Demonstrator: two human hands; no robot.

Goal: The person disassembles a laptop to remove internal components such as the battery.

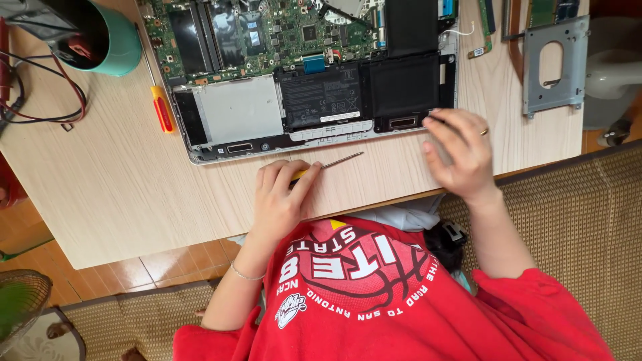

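Observation:
An opened laptop (241, 110) lies bottom-up on the wooden table (100, 194), with its green circuit board and black battery (321, 97) exposed. My left hand (281, 200) rests on the table just in front of the laptop's near edge, closed around a yellow-handled screwdriver (341, 160). Its thin shaft points right, along the table. My right hand (461, 157), with a ring on one finger, hovers blurred at the laptop's near right corner. Its fingertips touch the edge by the black panel. I cannot see whether they pinch anything.
A second screwdriver (162, 110) with a red and yellow handle lies left of the laptop. A teal cup (117, 40) and red and black cables (40, 100) sit at the far left. A grey metal bracket (552, 67) lies at the right, and a fan (20, 307) stands on the floor.

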